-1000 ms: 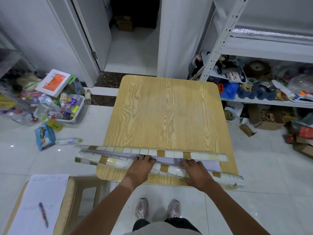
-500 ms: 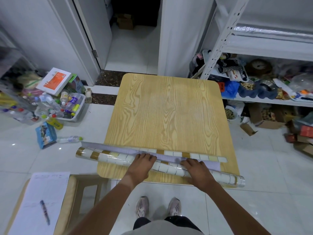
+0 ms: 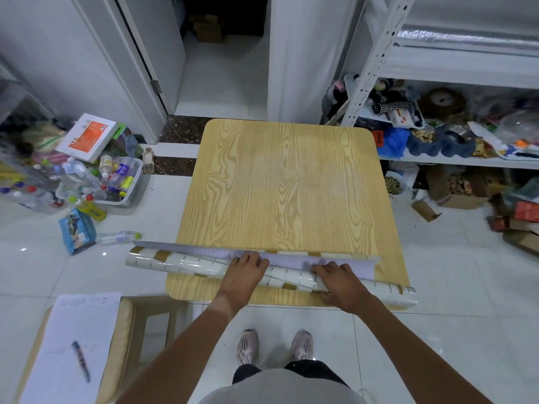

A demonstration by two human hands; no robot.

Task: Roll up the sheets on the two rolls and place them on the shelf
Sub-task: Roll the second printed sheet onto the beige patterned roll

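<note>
Head cam looking straight down: both hands sit on top of a long white-and-gold tile-patterned roll of sheet lying across the near edge of a light wood-grain square table. The left hand lies over the middle of the roll with fingers curved over its top. The right hand is just beside it, fingers curled over the roll and thumb tucked at the near side, so that one looks like a proper grip. Right past the fingertips there's a loose pale lilac flap of sheet not wound on yet, with only a thin strip of tile pattern showing beyond it.

So I'd say this roll is nearly done.

What could go wrong: the roll looks skewed, with one end sticking out well past the left hand off the table and the other end poking out beyond the right hand. Winding the last bit like that would probably make it cone out. The flap could also crease if it's pushed unevenly. The white metal shelf rack is off beyond the right hand, pretty cluttered, so a loose roll could spring open there.
</note>
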